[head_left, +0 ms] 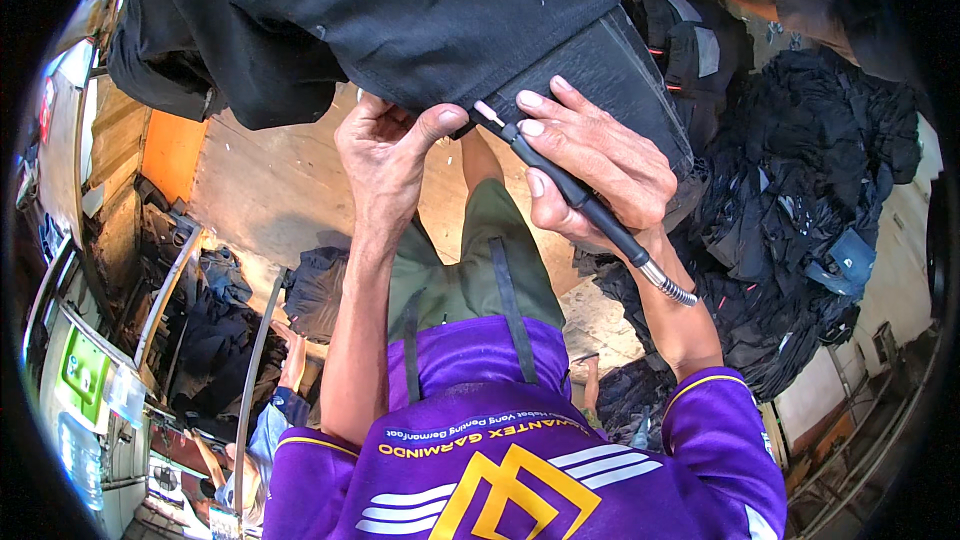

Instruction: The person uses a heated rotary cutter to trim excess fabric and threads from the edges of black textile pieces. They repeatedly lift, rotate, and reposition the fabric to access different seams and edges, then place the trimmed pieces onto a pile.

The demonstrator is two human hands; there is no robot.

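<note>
A black garment [440, 15], thick like denim, is draped over a dark board [610, 80] with a worn, grainy surface. The thumb and fingers of my left hand [385, 145] pinch the garment's near edge. My right hand [610, 165] grips a slim black rotary handpiece [572, 190], which has a metal spring sleeve at its lower end. Its small pale pink grinding tip [487, 112] points up and left at the garment's edge, close beside my left thumb; whether it touches the cloth I cannot tell. More dark cloth [215, 60] hangs off the garment's left side.
A large heap of black garments [790, 200] lies to the right. Folded dark garments [690, 40] are stacked beyond the board. Left are an orange panel [172, 155], metal rails and more dark cloth [220, 360]. Another person [262, 440] is at lower left; a person's limbs [820, 10] show top right.
</note>
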